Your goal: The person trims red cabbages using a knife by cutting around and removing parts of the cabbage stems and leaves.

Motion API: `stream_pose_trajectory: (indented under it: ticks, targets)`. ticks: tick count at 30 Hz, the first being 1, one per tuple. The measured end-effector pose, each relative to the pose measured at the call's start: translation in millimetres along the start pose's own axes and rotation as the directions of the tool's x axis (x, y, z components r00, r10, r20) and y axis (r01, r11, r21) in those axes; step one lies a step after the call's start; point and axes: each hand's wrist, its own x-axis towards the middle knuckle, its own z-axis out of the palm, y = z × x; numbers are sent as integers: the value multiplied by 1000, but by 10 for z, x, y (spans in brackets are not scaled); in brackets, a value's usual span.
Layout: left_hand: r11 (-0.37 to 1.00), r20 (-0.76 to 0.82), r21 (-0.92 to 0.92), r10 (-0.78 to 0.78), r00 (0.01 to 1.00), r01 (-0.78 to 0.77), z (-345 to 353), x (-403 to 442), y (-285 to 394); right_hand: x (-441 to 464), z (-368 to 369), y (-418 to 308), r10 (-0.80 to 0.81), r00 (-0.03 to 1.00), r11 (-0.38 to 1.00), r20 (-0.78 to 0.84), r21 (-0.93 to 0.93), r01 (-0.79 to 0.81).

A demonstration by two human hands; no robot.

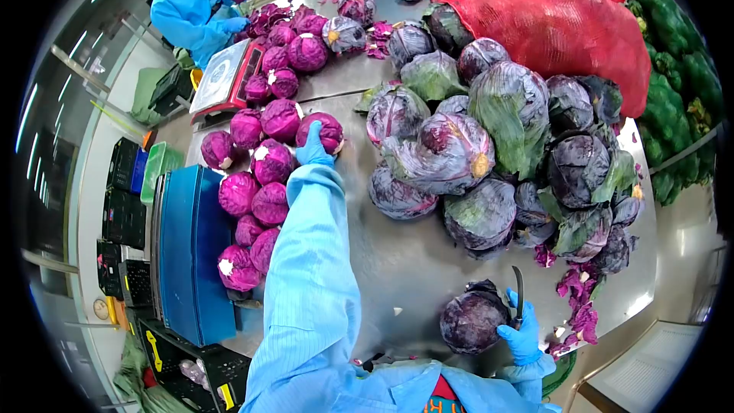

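Observation:
My left hand, in a blue glove, is stretched far forward with its fingers closed against a peeled red cabbage. That cabbage sits at the right edge of a group of trimmed, bright purple cabbages on the metal table. Close to my body, my right hand grips a small knife with a curved blade pointing up and away from me. Just left of it rests a dark, unpeeled red cabbage, which the gloved fingers seem to touch.
Unpeeled cabbages are heaped on the right, before a red mesh sack. A red scale stands at the far left, blue crates nearer. Leaf scraps line the right edge. A co-worker handles cabbage at the far left.

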Motion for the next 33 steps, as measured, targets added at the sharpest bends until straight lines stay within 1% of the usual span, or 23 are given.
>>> stream_pose_trajectory:
  ticks: [2,3,4,5,6,8,9,11,13,14,15,16,17,18,19,20,21,24,26,28,29,31,33]
  targets:
    - [939,-67,257,255,965,-230,-9,192,17,10,-27,-50,28,1000,1000,11,10,-28]
    - [962,117,37,264,958,-269,-46,406,-35,4,-37,-11,13,1000,999,6,48,-13]
    - [941,-13,235,254,967,-244,-27,409,-33,-4,-58,47,-4,1000,1000,9,8,4]
    - [933,153,226,250,956,-280,-61,285,136,-6,-87,76,-17,1000,999,15,-34,17]
    - [939,267,92,297,917,-331,-54,193,182,-6,-103,28,-48,998,994,30,-96,51]
    - [944,315,-7,314,895,-329,-74,305,13,25,-143,68,-67,995,977,67,-200,80]
    - [815,23,534,253,967,-226,-66,200,90,14,-155,28,-52,995,967,82,-245,70]
    - [802,80,541,251,965,-254,-185,-391,505,-8,-151,-84,-22,998,971,50,-237,33]
    - [894,234,-28,441,866,-448,-451,-1178,702,-40,-154,14,6,1000,988,-2,-156,-7]
    - [927,386,-84,369,846,-366,-641,-1800,897,-29,-163,250,22,999,996,-38,-80,-25]
    - [957,527,-110,285,800,-268,-830,-2421,1091,-9,-146,419,41,996,999,-77,-1,-41]
    - [945,720,14,217,660,-326,-1029,-2918,1019,15,-126,427,45,994,999,-98,-25,-48]
    - [899,868,96,135,479,-428,-1229,-3416,946,53,-87,575,124,991,989,-53,85,-119]
    - [803,968,224,-120,218,-553,-1562,-3638,772,101,-55,774,190,982,964,1,190,-187]
    - [752,960,213,-280,-9,-624,-1678,-4004,680,78,-72,725,243,968,924,63,288,-251]
    - [553,984,92,-177,-8,-828,-1751,-4316,616,44,-67,655,324,946,915,-5,255,-312]
    - [295,997,-15,-63,-35,-955,-1779,-4539,620,8,-30,416,301,952,917,-48,290,-275]
    - [239,949,106,-313,26,-965,-1600,-4759,788,69,20,695,215,972,966,-96,168,-197]
    - [183,962,56,-274,4,-982,-1626,-4935,762,-1,-44,549,225,968,973,-111,70,-218]
    - [105,964,31,-265,1,-994,-1661,-5086,731,50,69,870,169,962,975,-217,181,-130]
    - [118,927,-63,-361,-102,-991,-1611,-5106,747,196,136,1125,134,946,960,-293,274,-51]
    - [215,912,-142,-351,-212,-966,-1839,-5092,798,184,44,1020,177,899,984,-400,91,-154]
    - [184,898,-320,-253,-359,-929,-1992,-5032,866,286,-60,1075,228,884,959,-409,-62,-276]
